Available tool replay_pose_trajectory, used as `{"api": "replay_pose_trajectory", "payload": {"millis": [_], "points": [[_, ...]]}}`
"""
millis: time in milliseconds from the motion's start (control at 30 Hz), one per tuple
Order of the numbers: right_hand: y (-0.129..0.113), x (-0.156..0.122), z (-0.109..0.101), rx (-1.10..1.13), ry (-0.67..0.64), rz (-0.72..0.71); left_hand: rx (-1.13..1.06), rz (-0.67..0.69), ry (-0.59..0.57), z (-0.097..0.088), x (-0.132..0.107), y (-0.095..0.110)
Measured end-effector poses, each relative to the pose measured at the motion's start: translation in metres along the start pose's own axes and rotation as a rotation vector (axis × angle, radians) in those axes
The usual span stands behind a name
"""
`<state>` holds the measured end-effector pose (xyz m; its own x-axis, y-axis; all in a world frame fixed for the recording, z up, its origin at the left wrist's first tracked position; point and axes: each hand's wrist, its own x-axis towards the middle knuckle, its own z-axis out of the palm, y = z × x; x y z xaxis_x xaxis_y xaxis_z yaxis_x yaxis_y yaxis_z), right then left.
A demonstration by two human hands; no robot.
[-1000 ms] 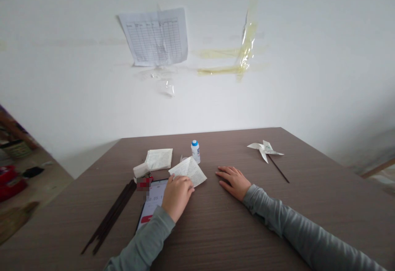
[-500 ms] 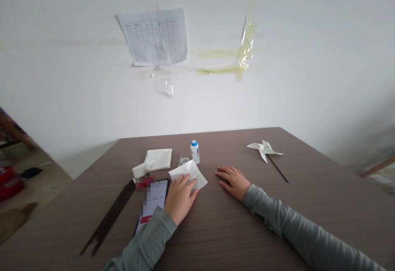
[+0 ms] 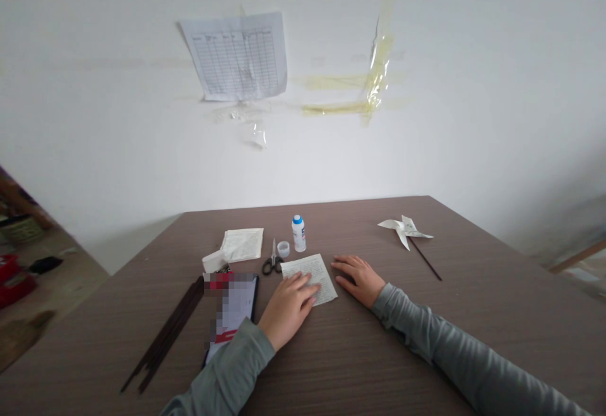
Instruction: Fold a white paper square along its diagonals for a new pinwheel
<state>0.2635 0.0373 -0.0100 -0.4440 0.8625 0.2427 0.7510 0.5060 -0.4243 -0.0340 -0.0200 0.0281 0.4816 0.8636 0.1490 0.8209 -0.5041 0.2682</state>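
Left hand [image 3: 287,303]: fingers lightly spread, flat, tips on a printed paper sheet [image 3: 308,279], no pinch. Right hand [image 3: 358,280]: fingers slightly spread, flat on the table, tips pointing left, just beside the sheet's right edge and apparently not touching it.

Sheet: rectangular, lying flat between both hands, left hand covering its near-left corner. Long axis runs far to near, its near end tilted right.

Left of the sheet, just beyond it: steel scissors [image 3: 272,258], closed, black finger loops near, blades pointing far. Just right of them: small round lid [image 3: 283,249]. Beyond that: white glue bottle [image 3: 298,233] with blue cap, upright.

Further left: folded white paper [image 3: 241,245]; phone [image 3: 231,309], screen pixelated; bundle of dark sticks [image 3: 165,334], angled near-left.

Far right: white paper pinwheel [image 3: 402,230] on a dark stick [image 3: 426,258]. All rest on a brown wood-grain table [image 3: 426,353].
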Motion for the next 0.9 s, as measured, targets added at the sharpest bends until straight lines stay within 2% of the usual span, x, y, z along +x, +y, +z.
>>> {"api": "replay_pose_trajectory", "payload": {"millis": [133,267,500,667,900], "points": [[-0.005,-0.004,0.006,0.008,0.039,-0.032,-0.043,0.036,-0.023,0.005,0.002,0.005],[-0.009,-0.006,0.017,-0.052,0.010,-0.028,-0.069,0.062,-0.041,0.012,0.004,0.007],[-0.009,-0.011,0.015,-0.105,-0.051,-0.008,0.089,-0.072,-0.022,0.023,-0.007,0.006],[-0.001,-0.016,0.010,-0.152,-0.105,-0.047,0.094,-0.181,0.025,0.025,-0.011,0.002],[0.018,-0.019,0.029,-0.230,-0.116,0.025,0.071,-0.200,0.055,0.025,-0.014,-0.001]]}}
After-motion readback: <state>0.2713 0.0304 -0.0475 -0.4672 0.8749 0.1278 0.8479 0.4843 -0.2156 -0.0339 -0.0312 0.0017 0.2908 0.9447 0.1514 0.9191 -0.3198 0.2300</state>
